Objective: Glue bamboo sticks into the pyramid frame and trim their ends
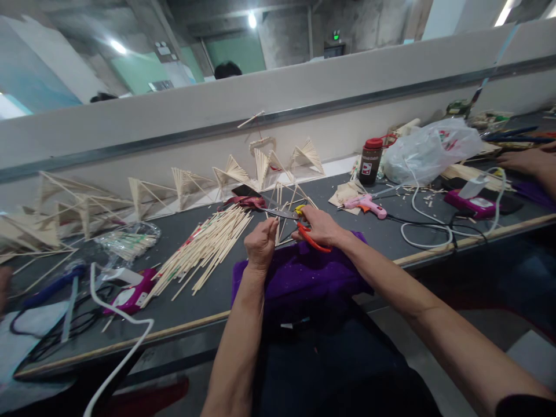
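Observation:
My right hand grips scissors with orange and yellow handles, their blades apart and pointing left. Close to the blades, my left hand is closed with a thin wooden stick between its fingertips. Both hands are over a purple cloth at the table's front edge. A loose pile of wooden sticks lies left of my left hand. Just behind the blades stands a small frame of sticks. A dark red bundle sits at the top of the pile.
Fan-shaped stick models line the wall. A pink glue gun, a red-capped bottle and a plastic bag are to the right. Magenta devices with cables lie on both sides. Another person's hand shows at far right.

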Available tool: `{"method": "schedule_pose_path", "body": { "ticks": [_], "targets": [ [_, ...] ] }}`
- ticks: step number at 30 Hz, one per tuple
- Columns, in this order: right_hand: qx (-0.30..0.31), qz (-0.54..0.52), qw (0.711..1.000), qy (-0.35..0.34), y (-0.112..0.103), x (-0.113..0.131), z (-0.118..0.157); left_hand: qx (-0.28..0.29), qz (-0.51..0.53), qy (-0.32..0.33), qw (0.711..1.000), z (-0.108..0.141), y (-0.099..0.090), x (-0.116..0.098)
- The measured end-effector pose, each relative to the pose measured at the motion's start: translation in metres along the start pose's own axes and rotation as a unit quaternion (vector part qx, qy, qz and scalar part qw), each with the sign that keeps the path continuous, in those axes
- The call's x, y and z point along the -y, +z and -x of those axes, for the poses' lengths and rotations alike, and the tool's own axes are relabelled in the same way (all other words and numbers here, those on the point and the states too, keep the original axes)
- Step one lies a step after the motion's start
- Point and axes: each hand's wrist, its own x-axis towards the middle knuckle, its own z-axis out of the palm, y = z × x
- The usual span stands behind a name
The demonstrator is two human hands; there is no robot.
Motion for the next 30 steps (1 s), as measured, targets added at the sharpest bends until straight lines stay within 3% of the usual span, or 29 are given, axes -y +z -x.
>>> {"method": "schedule_pose_path", "body": {
  "ticks": [7, 11, 19, 30],
  "targets": [
    [0.009, -0.044, 0.999, -0.007, -0.0010, -0.0014, 0.0006, 0.026, 0.009, -0.010, 1.000, 0.0011, 0.0012, 0.0003],
    [0.029, -0.075, 0.997, 0.000, -0.0002, 0.0008, 0.0022, 0.014, 0.015, 0.001, 1.000, 0.0023, 0.0030, 0.0003],
    [0.017, -0.060, 0.998, 0.012, 0.0044, -0.0005, 0.0008, 0.013, 0.032, -0.013, 0.999, 0.0024, 0.0048, 0.0019],
    [0.010, -0.057, 0.998, 0.025, 0.0005, 0.0011, -0.0001, 0.006, 0.061, -0.110, 0.992, 0.0011, 0.0037, 0.0002]
  ]
}}
